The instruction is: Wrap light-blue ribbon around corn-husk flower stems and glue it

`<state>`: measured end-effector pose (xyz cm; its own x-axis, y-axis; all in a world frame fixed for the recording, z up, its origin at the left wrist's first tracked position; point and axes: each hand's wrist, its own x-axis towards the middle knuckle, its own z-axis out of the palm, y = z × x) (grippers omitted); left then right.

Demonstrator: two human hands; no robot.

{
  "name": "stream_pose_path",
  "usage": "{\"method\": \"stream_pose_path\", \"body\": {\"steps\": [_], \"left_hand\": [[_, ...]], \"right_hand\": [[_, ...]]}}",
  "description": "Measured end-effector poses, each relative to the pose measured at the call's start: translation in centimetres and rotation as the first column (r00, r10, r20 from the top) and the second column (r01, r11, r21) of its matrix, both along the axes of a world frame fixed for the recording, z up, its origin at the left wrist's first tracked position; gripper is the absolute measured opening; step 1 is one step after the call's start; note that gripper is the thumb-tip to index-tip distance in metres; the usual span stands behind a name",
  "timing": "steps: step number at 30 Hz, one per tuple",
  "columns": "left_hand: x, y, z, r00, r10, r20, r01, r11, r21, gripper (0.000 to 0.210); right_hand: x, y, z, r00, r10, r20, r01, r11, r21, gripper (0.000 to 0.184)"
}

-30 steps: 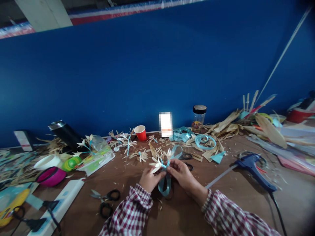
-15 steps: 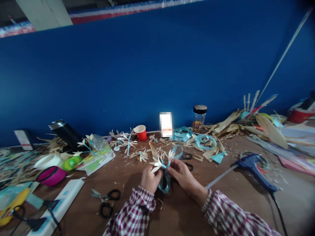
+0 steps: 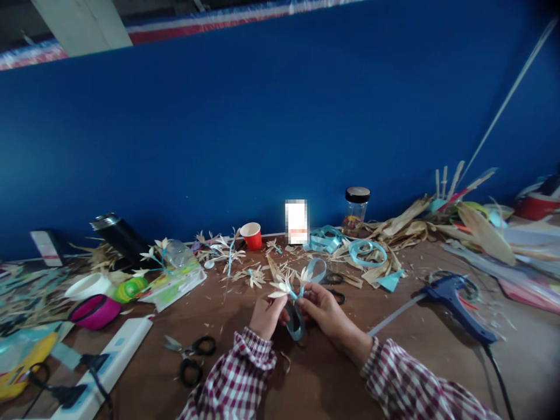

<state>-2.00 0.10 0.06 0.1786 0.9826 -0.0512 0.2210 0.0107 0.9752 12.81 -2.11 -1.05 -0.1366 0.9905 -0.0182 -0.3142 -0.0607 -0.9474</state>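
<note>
Blue partition (image 3: 262, 128) fills the upper frame behind a brown table (image 3: 324, 379). At lower centre, left hand (image 3: 265, 316) and right hand (image 3: 327, 312) pinch a pale flower spray (image 3: 280, 289) by its blue stem (image 3: 297, 294) between thumb and fingers; a light-blue ribbon (image 3: 297, 335) loops below.

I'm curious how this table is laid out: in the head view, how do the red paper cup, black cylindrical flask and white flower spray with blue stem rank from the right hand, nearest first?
1. White flower spray with blue stem: at the right hand.
2. Red paper cup: ahead, left.
3. Black cylindrical flask: farther left.
</note>
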Motion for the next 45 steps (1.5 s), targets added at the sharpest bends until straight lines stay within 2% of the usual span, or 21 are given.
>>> {"method": "stream_pose_path", "body": {"steps": [7, 13, 17, 21, 29, 36, 40, 45], "left_hand": [[0.0, 0.1, 0.7, 0.998, -0.026, -0.057, 0.027, 0.999, 0.018, 0.022], [-0.2, -0.2, 1.1, 0.985, -0.005, -0.17, 0.043, 0.976, 0.215, 0.016], [-0.3, -0.3, 0.7, 0.97, 0.016, -0.241, 0.034, 0.979, 0.201, 0.021], [-0.1, -0.2, 0.7, 0.972, 0.014, -0.234, 0.035, 0.978, 0.204, 0.018], [-0.3, 0.1, 1.0, 0.975, -0.063, -0.213, 0.133, 0.933, 0.333, 0.009], [0.1, -0.2, 0.7, 0.968, -0.01, -0.252, 0.097, 0.938, 0.333, 0.016], [0.4, -0.5, 0.2, 0.979, 0.014, -0.204, 0.038, 0.967, 0.251, 0.02], [1.0, -1.0, -0.2, 0.981, 0.078, -0.177, -0.036, 0.973, 0.227, 0.022]], "right_hand": [[0.0, 0.0, 0.1, 1.0, 0.003, -0.026, -0.003, 1.0, 0.001, 0.036], [0.4, -0.3, 0.8, 0.997, 0.075, 0.004, -0.075, 0.996, -0.05, 0.034], [0.6, -0.2, 0.9, 0.998, 0.057, -0.026, -0.058, 0.996, -0.065, 0.036], [0.4, -0.1, 0.6, 0.999, 0.042, -0.026, -0.044, 0.996, -0.073, 0.036], [0.4, 0.1, 0.2, 0.999, 0.045, -0.028, -0.047, 0.997, -0.065, 0.035], [0.0, 0.0, 0.5, 1.0, 0.008, -0.021, -0.009, 1.0, -0.025, 0.029], [-0.2, 0.0, 0.4, 0.999, -0.046, 0.021, 0.045, 0.998, 0.046, 0.023], [-0.2, 0.1, -0.1, 0.982, -0.151, 0.115, 0.139, 0.985, 0.102, 0.016]]}}
